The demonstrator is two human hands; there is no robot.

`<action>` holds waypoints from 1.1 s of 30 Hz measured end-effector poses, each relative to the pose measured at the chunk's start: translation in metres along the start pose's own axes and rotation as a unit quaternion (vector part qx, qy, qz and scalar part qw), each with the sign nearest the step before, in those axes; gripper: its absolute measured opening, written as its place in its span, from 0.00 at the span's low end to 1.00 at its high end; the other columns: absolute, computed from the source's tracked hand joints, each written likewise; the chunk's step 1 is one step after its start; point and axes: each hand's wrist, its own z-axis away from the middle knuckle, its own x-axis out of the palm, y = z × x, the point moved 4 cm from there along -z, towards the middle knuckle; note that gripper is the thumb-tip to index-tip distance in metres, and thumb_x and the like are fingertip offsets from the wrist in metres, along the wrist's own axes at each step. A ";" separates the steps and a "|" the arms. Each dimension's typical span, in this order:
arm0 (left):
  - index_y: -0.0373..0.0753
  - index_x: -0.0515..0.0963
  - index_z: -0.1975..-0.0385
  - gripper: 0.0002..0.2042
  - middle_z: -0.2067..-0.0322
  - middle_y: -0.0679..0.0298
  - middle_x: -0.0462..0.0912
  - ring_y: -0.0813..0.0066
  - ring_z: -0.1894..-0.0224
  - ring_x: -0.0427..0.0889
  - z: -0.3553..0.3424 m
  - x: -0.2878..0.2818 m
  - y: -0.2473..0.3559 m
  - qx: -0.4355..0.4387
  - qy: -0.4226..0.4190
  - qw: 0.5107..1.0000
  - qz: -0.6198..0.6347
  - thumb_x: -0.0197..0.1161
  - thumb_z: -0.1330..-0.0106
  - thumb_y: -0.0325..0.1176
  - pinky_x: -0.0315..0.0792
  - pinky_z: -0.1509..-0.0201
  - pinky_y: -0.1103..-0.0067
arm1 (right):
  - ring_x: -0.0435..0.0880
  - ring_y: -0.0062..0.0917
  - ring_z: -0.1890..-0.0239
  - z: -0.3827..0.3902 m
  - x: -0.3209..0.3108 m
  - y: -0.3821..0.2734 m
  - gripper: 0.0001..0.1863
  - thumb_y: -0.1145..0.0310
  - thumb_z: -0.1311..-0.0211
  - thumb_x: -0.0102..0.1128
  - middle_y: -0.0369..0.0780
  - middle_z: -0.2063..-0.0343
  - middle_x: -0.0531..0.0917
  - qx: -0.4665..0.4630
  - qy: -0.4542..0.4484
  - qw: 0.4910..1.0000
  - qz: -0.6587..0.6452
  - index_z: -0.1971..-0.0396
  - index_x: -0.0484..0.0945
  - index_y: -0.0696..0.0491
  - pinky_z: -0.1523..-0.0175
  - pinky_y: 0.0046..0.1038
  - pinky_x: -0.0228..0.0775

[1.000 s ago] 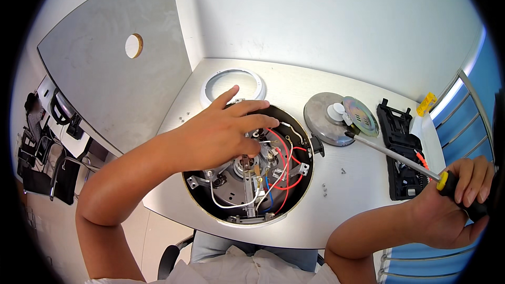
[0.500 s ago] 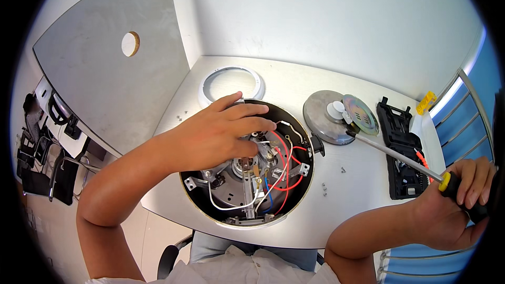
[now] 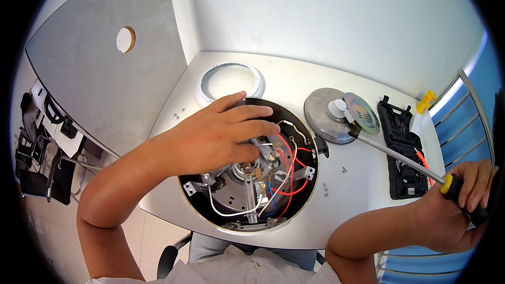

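A round, open appliance body (image 3: 223,208), like a rice cooker's turned bottom up, stands on the table before me. Inside it show red, white and blue wires, metal brackets and a strip across the middle. My left hand (image 3: 223,134) lies over its far left part, fingers spread and tips toward the far rim. Its palm hides some of the inner parts, and whether the thumb presses on something I cannot tell. Off to the right, my right hand (image 3: 455,205) is closed around the black and yellow handle of a long screwdriver (image 3: 400,158), whose shaft points left and away.
A white ring (image 3: 202,81) rests behind the body. To the right are a grey metal disc (image 3: 321,126) with an iridescent disc (image 3: 363,112) leaning on it, and a black tool case (image 3: 394,147). Small screws (image 3: 325,189) lie on the white table (image 3: 294,73). A grey partition stands left.
The appliance body has shifted slightly to the right, with my left hand still over it. My right hand and the screwdriver are almost where they were.
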 end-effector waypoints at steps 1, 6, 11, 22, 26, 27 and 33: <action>0.47 0.80 0.78 0.02 0.48 0.70 0.73 0.66 0.38 0.63 0.001 0.000 0.000 0.002 0.008 1.000 0.001 0.61 0.52 0.32 0.55 0.34 0.59 | 0.69 0.26 0.75 0.001 -0.002 0.000 0.19 0.57 0.39 0.49 0.41 0.71 0.70 0.016 -0.020 1.000 0.002 0.58 0.66 0.58 0.73 0.24 0.63; 0.46 0.79 0.80 0.02 0.49 0.70 0.73 0.66 0.39 0.64 0.002 -0.001 0.000 0.012 0.017 1.000 -0.007 0.60 0.52 0.32 0.57 0.35 0.60 | 0.70 0.27 0.75 0.002 0.000 0.006 0.20 0.55 0.36 0.49 0.40 0.71 0.71 0.023 -0.020 1.000 -0.001 0.56 0.68 0.57 0.73 0.24 0.64; 0.45 0.78 0.80 0.02 0.49 0.69 0.73 0.65 0.40 0.66 0.002 -0.002 0.000 0.026 0.037 0.999 0.000 0.59 0.52 0.33 0.58 0.37 0.60 | 0.61 0.22 0.82 0.013 0.003 0.006 0.18 0.64 0.59 0.55 0.42 0.78 0.62 -0.097 0.171 0.980 0.000 0.80 0.54 0.56 0.76 0.18 0.52; 0.44 0.77 0.80 0.03 0.48 0.67 0.72 0.63 0.41 0.66 0.007 0.005 -0.003 0.032 0.058 0.998 0.015 0.57 0.51 0.33 0.61 0.38 0.60 | 0.68 0.26 0.77 0.007 0.014 0.016 0.19 0.57 0.37 0.50 0.40 0.73 0.70 -0.012 0.035 0.999 0.017 0.57 0.68 0.57 0.76 0.24 0.61; 0.44 0.77 0.80 0.04 0.48 0.66 0.71 0.63 0.40 0.65 0.006 0.005 -0.002 0.022 0.048 0.998 0.018 0.57 0.50 0.32 0.61 0.38 0.60 | 0.62 0.23 0.78 0.007 0.008 0.012 0.14 0.66 0.50 0.51 0.41 0.76 0.64 -0.058 0.090 0.994 0.021 0.68 0.64 0.60 0.74 0.21 0.54; 0.44 0.77 0.80 0.04 0.48 0.66 0.71 0.63 0.40 0.65 0.006 0.005 -0.002 0.021 0.045 0.999 0.019 0.56 0.49 0.32 0.61 0.38 0.60 | 0.64 0.24 0.78 0.007 0.012 0.014 0.16 0.62 0.43 0.51 0.40 0.75 0.67 -0.037 0.068 0.997 0.019 0.63 0.66 0.59 0.75 0.22 0.56; 0.43 0.76 0.82 0.04 0.48 0.67 0.72 0.64 0.41 0.66 0.005 0.002 -0.002 0.032 0.035 0.999 0.002 0.56 0.49 0.33 0.61 0.38 0.60 | 0.67 0.25 0.78 0.006 0.014 0.014 0.18 0.57 0.37 0.50 0.40 0.74 0.70 -0.015 0.040 0.999 0.020 0.57 0.68 0.58 0.76 0.24 0.59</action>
